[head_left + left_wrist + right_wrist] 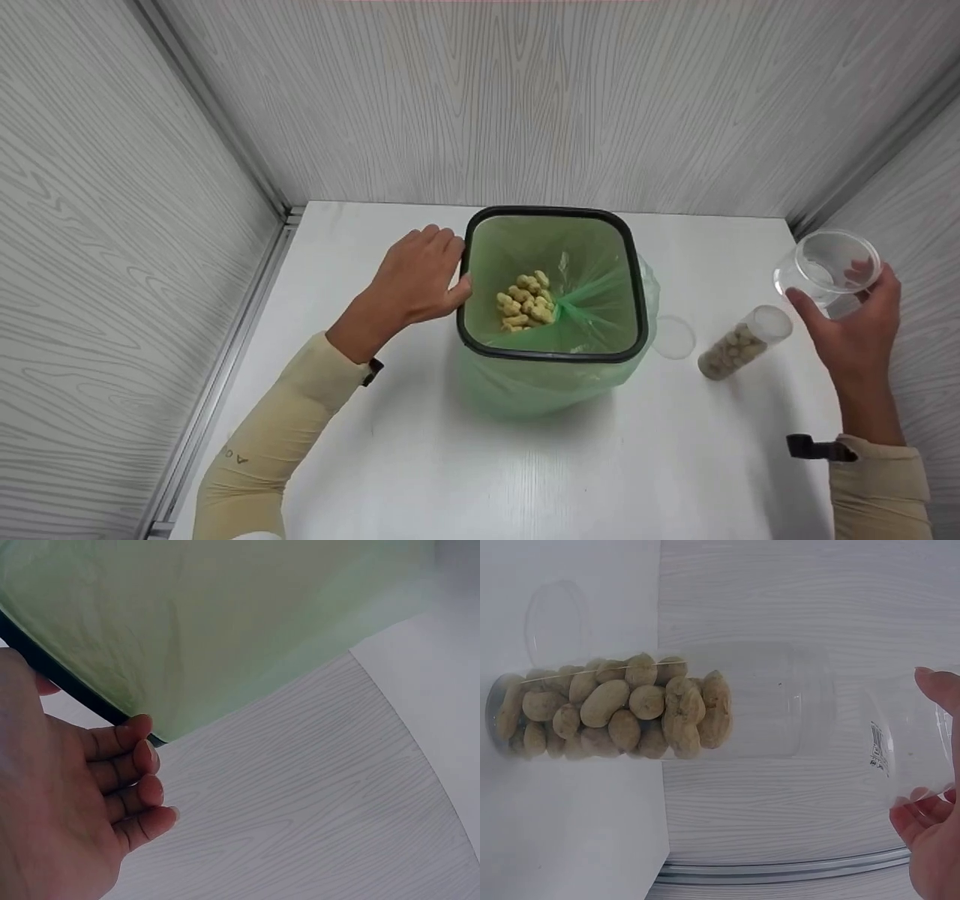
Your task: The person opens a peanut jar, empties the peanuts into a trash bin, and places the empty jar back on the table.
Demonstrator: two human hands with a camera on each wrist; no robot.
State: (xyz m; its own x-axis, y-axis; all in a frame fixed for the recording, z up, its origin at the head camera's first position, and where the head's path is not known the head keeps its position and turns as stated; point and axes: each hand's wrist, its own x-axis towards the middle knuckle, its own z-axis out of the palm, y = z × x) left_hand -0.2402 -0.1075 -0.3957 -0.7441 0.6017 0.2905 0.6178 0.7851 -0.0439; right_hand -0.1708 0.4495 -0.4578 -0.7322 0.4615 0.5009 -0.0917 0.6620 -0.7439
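A square bin with a black rim point(555, 358) stands on the table, lined with a green plastic bag point(540, 386). Unshelled peanuts point(529, 304) lie in a heap inside it. My left hand point(420, 277) grips the bin's left edge, thumb over the rim, fingertips against its outside point(139, 724). At the far right, my right hand point(862, 322) holds a clear plastic cup point(829, 262) above the table, thumb on one side and fingers on the other. Left of this hand, an uncapped clear jar point(739, 349) stands upright, partly filled with peanuts point(604, 703).
A clear round lid point(675, 337) lies flat between the bin and the jar. Wood-grain panels close off the back point(480, 97), left point(112, 262) and right of the white table point(525, 480). Metal strips run along the panel corners.
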